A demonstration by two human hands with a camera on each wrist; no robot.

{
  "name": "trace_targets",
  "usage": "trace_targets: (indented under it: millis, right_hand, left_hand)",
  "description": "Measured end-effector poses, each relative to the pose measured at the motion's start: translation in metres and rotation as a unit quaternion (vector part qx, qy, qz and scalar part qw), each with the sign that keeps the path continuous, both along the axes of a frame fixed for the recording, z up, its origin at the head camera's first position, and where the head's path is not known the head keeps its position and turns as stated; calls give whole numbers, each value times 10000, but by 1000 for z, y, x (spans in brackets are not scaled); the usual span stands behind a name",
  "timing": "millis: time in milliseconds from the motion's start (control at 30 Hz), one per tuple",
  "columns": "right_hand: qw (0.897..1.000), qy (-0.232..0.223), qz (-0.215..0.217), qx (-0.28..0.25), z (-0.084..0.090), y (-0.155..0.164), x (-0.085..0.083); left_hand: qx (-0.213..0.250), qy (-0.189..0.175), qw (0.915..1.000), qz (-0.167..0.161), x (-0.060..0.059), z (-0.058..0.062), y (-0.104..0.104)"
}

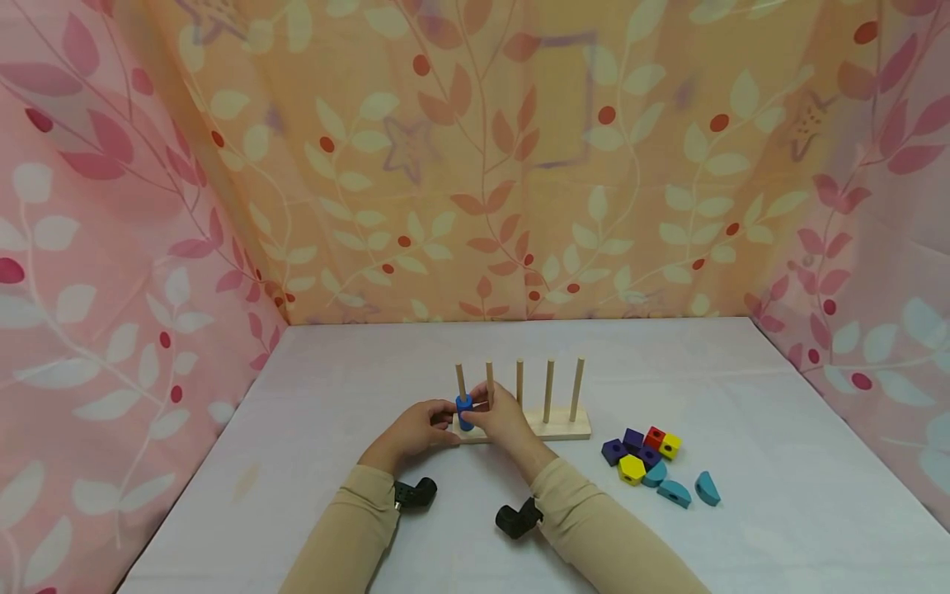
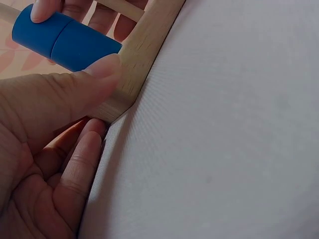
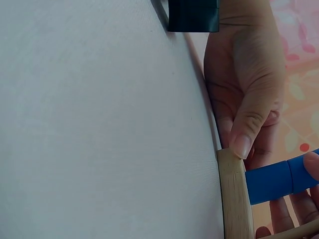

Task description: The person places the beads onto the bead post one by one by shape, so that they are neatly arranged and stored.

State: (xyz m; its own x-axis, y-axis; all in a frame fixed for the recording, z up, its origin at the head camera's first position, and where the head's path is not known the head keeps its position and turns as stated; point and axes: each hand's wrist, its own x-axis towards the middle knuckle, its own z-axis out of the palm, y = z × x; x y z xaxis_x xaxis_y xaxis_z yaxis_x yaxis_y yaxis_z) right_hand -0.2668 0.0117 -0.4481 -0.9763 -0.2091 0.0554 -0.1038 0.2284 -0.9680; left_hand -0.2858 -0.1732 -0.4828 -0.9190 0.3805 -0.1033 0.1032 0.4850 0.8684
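A wooden base (image 1: 564,429) with five upright pegs stands mid-table. Two blue cylinders (image 1: 464,410) sit stacked on the leftmost peg. My left hand (image 1: 439,426) holds the base's left end, with the thumb (image 2: 99,69) lying on the base's corner (image 2: 144,55) and the other fingers curled against its end. My right hand (image 1: 482,412) reaches over from the right, and its fingers (image 2: 45,10) pinch the upper blue cylinder (image 2: 65,42). In the right wrist view the blue cylinders (image 3: 271,181) meet the base (image 3: 232,199), where the left thumb (image 3: 243,142) presses.
Several loose blocks lie right of the base: purple (image 1: 633,438), red (image 1: 654,436), yellow (image 1: 632,469) and teal half-rounds (image 1: 707,487). The other four pegs are bare. White cloth (image 1: 779,495) covers the table, and leaf-patterned fabric walls (image 1: 111,330) close it in on three sides.
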Motion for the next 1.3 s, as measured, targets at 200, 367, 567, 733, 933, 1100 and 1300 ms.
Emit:
trace_targets:
  millis: [200,367,567,733,933,1100,1300]
  right_hand:
    - [10000,28,56,62,1,0,0]
    - [9998,4,152,121,1,1,-2]
    - [9996,-44,239,158,-3,2,-3]
    - [9994,-76,299,153,-2,4,-3]
    - [9992,4,385,122,5,8,2]
    - [9988,72,468,89,11,17,8]
    - [9965,-95,832,-47,21,33,21]
  left_hand:
    - [-52,90,9999,-28,-1,0,-1]
    - [-69,117,9999,-6,2,4,-1]
    - [20,145,9999,50,2,3,-1]
    - [-37,127,9999,62,1,3,-1]
    - [-234,149,9996,95,0,5,-1]
    - [-158,57,9998,122,0,4,0]
    - [-66,-77,9998,147,1,-1,1]
